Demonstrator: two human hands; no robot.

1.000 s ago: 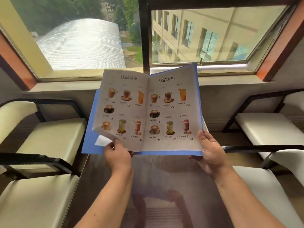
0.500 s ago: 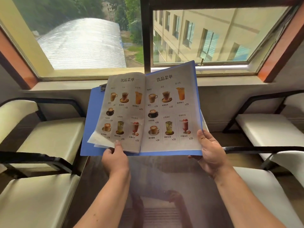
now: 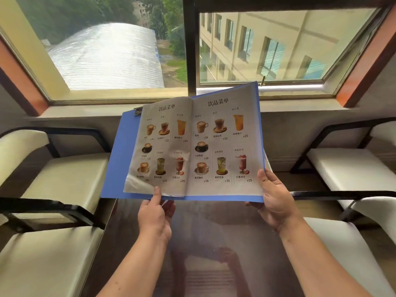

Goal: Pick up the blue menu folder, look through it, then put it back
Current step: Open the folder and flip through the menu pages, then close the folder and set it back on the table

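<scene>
Blue menu folder [image 3: 116,159] is held open in the air above the dark table [image 3: 214,243], tilted toward the window. Right hand [image 3: 276,198] grips the lower right corner, thumb on the page, fingers underneath. Left hand [image 3: 155,215] pinches the bottom edge of the left sleeve page [image 3: 162,146], thumb on top. The folder looks light, with a fairly stiff cover; the inner plastic sleeves look floppy, glossy and likely slippery. Best held by the cover edges near the bottom, not by the loose pages.
</scene>
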